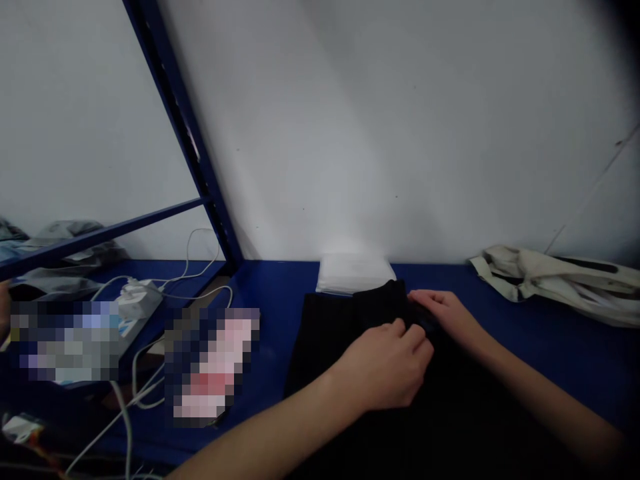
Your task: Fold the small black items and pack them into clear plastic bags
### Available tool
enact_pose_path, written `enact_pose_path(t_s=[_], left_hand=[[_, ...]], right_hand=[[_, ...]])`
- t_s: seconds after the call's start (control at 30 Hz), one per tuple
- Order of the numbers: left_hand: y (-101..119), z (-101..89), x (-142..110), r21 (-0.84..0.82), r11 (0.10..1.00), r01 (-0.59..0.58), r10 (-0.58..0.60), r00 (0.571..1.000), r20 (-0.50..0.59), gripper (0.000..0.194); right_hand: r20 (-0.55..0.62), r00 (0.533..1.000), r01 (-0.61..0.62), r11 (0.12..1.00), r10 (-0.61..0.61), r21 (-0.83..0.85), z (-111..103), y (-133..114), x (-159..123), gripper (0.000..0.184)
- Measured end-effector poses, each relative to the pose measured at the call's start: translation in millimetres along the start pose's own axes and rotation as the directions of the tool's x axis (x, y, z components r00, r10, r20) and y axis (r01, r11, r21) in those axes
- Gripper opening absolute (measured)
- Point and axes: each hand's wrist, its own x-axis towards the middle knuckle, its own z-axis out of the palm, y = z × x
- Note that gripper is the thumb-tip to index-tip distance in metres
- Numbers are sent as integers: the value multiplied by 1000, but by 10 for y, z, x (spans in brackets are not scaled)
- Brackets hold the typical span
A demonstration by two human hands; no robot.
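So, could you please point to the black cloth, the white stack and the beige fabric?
Black cloth [323,337], head view: its upper left part.
White stack [355,271], head view: its upper face.
Beige fabric [550,283], head view: its middle.

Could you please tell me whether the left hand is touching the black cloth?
Touching: the head view shows the left hand curled onto the black cloth, with no gap between.
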Motion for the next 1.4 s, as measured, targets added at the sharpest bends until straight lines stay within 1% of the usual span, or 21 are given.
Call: enact_pose_path(t_s=[0.03, 0.1, 0.17, 0.23, 0.33, 0.4, 0.47, 0.67, 0.77, 0.83, 0.9, 0.97, 1.0, 1.07, 1.13, 1.2, 1.27, 1.3, 1.33, 1.37, 1.4], left_hand=[[13, 35, -4, 14, 1000, -27, 27, 1000, 14, 19], [34, 87, -10, 31, 998, -61, 60, 998, 32, 26], [49, 112, 5, 27, 999, -44, 43, 999, 28, 40], [61, 124, 49, 8, 1000, 12, -12, 1000, 16, 48], [78, 152, 138, 0, 997, 82, -82, 996, 22, 40], [87, 183, 180, -3, 996, 86, -85, 996, 29, 29], [84, 211, 198, -20, 997, 78, -77, 997, 32, 24], [2, 209, 202, -91, 995, 39, -30, 995, 92, 20], [-59, 192, 208, -140, 989, 55, -41, 994, 105, 22], [-116, 183, 203, -209, 973, 98, -80, 993, 92, 25], [-188, 172, 187, -301, 943, 138, -122, 990, 72, 27], [-262, 153, 163, -389, 909, 151, -146, 988, 42, 29], [-294, 139, 151, -426, 893, 143, -148, 989, 22, 29], [-341, 96, 128, -482, 869, 114, -143, 989, -23, 31], [-363, 34, 109, -529, 844, 85, -133, 990, -53, 32], [-377, -42, 93, -587, 807, 67, -128, 990, -64, 34], [-412, -112, 75, -660, 748, 62, -151, 985, -78, 37], [-446, -135, 64, -695, 715, 74, -183, 980, -84, 38], [-492, -144, 50, -722, 685, 100, -236, 967, -91, 38], [-550, -138, 34, -737, 661, 139, -311, 945, -101, 36], [-619, -116, 14, -738, 648, 190, -399, 910, -116, 32]], right_hand=[[-36, 999, 29, 1000, -29, -7, -28, 14, 25, 36], [-47, 995, 91, 996, -92, -27, -69, 24, 54, 31], [-38, 989, 143, 989, -144, -34, -97, 8, 61, 26], [-43, 981, 185, 982, -186, -41, -125, -24, 55, 23], [-101, 965, 235, 968, -243, -87, -191, -63, 44, 22], [-127, 955, 255, 961, -268, -110, -243, -65, 42, 21], [-113, 953, 269, 956, -282, -121, -284, -56, 42, 20], [52, 950, 312, 937, -308, -157, -300, -70, 28, 20], [180, 934, 341, 923, -310, -176, -308, -104, 9, 21], [311, 898, 383, 902, -312, -199, -320, -109, -5, 26], [433, 844, 438, 872, -316, -218, -324, -92, -22, 36], [503, 807, 478, 842, -310, -249, -304, -63, -44, 46], [512, 803, 489, 827, -304, -276, -283, -52, -55, 50], [505, 807, 511, 790, -306, -338, -220, -49, -72, 57], [491, 802, 548, 743, -339, -383, -142, -72, -80, 61], [472, 784, 596, 703, -404, -388, -73, -108, -82, 61], [436, 776, 614, 702, -455, -361, -32, -141, -86, 54], [410, 788, 600, 722, -459, -344, -27, -155, -91, 49], [375, 811, 569, 755, -450, -326, -31, -165, -99, 44], [331, 844, 520, 797, -422, -308, -45, -174, -107, 39], [274, 883, 453, 843, -381, -289, -66, -182, -116, 35]])
